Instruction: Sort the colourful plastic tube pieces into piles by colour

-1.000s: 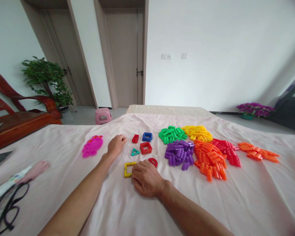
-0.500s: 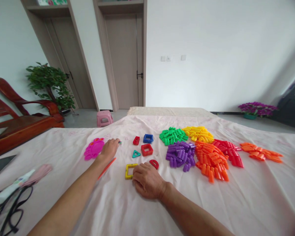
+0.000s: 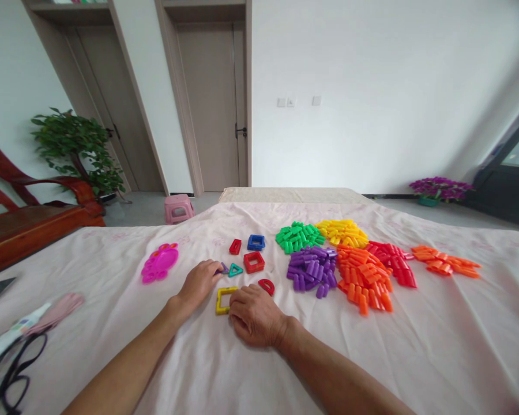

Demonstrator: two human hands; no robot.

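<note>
My left hand [image 3: 200, 282] is closed on a small purple piece [image 3: 222, 268], just left of a teal triangle [image 3: 236, 270]. My right hand [image 3: 256, 316] rests on the cloth with fingers curled, touching the right side of a yellow square frame [image 3: 220, 301]; whether it holds anything is hidden. Beyond it lies a red half-round piece [image 3: 267, 286]. Farther back are red square frames [image 3: 254, 262], blue square frames [image 3: 256, 242] and a narrow red piece [image 3: 235, 246].
A pink paw-shaped tray [image 3: 161, 263] lies at left. Purple [image 3: 311, 270], green [image 3: 299, 237], yellow [image 3: 341, 233], orange [image 3: 363, 276] and red piles [image 3: 395, 264] spread rightward. Glasses [image 3: 15, 369] and a white tube [image 3: 15, 334] lie at the near left.
My left hand has moved right and nearer, from beside the pink tray to beside the teal triangle. The orange stick by my left forearm no longer shows. My right hand stays by the yellow frame.
</note>
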